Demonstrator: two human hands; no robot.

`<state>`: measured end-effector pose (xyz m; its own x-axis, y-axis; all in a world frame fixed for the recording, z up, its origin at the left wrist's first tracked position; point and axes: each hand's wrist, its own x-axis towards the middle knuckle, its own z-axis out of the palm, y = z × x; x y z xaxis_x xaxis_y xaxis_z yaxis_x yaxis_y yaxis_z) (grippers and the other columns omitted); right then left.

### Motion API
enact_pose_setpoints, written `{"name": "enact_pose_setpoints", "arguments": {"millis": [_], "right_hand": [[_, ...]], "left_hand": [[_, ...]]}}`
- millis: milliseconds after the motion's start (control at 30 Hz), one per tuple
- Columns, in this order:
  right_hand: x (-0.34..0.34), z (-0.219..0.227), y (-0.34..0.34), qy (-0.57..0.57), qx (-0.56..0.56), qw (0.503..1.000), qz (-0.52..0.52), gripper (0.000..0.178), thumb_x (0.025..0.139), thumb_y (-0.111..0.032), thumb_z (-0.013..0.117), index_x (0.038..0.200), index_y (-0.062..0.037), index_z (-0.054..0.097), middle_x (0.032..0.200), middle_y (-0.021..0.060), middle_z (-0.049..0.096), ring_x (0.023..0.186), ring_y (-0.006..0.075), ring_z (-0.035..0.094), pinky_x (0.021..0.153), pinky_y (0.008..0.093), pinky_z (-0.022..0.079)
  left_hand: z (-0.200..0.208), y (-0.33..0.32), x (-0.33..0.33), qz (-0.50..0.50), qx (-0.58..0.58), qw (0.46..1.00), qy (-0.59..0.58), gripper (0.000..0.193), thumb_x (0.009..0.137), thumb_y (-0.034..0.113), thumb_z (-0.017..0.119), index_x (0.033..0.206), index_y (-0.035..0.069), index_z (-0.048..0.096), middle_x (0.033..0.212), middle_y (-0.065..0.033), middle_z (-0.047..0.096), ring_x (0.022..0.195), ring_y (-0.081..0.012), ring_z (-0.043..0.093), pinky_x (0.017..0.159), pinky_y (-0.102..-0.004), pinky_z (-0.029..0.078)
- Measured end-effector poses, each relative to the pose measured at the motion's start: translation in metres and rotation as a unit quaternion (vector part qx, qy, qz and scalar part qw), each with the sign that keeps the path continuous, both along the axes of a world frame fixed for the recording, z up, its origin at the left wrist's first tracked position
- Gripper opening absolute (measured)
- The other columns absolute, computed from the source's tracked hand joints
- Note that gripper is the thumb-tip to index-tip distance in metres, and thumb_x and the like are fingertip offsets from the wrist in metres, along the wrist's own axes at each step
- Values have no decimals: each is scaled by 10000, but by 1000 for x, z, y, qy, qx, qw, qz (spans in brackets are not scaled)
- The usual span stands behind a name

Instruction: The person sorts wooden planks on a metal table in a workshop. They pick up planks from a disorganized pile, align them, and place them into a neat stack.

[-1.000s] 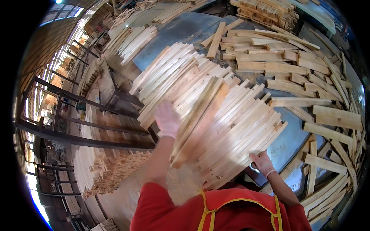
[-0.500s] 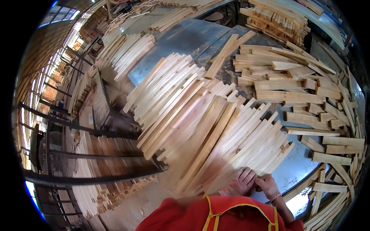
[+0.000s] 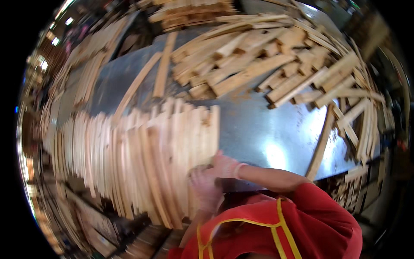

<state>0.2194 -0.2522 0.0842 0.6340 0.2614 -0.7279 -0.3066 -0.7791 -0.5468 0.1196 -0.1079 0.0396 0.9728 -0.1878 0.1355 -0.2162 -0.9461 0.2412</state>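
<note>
A broad row of pale wooden strips (image 3: pixel 183 142) lies side by side on a metal-topped table (image 3: pixel 254 125). Both my hands, in pale gloves, are close together at the row's right-hand edge. My left hand (image 3: pixel 203 189) is over the near part of the last strips, its fingers bent and pressed together. Just right of it, my right hand (image 3: pixel 226 165) is closed beside the outermost strip. Motion blur and the hands themselves hide whatever is between the fingers. Two darker strips (image 3: pixel 157 172) lie on top of the row.
Short wood pieces (image 3: pixel 250 56) are heaped across the table's far side, with more offcuts (image 3: pixel 353 116) at the right. Two loose strips (image 3: pixel 164 64) lie beyond the row. A stack of lumber (image 3: pixel 194 15) stands at the back. Dark bars (image 3: pixel 129 237) show at lower left.
My view has swung to the right, so the row now appears farther left and more upright. Both hands remain close together at the row's edge.
</note>
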Motion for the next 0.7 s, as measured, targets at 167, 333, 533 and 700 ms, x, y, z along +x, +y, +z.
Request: {"name": "enact_pose_setpoints", "arguments": {"millis": [167,333,533,700], "right_hand": [[23,-14,-43,-107,117,987,33,646,884,-499,712,1304,-16,628,1265,245,735,1164,426,712,1029,443,547],[58,11,-228,-319,48,767,-555,676,848,-376,808,1355,29,619,1306,273,698,1230,429,664,1031,444,536],[111,-63,-343,-196,-9,765,-613,665,888,-361,772,1370,55,579,1336,290,684,1227,459,668,1037,481,538],[8,-52,-284,-112,171,813,-545,562,932,-277,694,1393,6,542,1216,293,719,1197,481,671,1035,502,547]], "left_hand": [[-4,3,1,50,135,989,26,823,840,356,792,1544,85,461,1537,-164,483,1457,-415,414,1205,-579,320],[-1,-9,0,89,168,977,99,871,845,406,808,1576,92,454,1594,-163,452,1513,-406,364,1255,-569,277],[24,-103,14,-20,123,987,102,818,883,434,762,1549,41,497,1599,-189,470,1463,-419,437,1242,-539,327],[12,-185,15,-63,0,996,58,883,892,496,758,1591,49,458,1618,-205,468,1480,-385,458,1223,-503,357]]}}
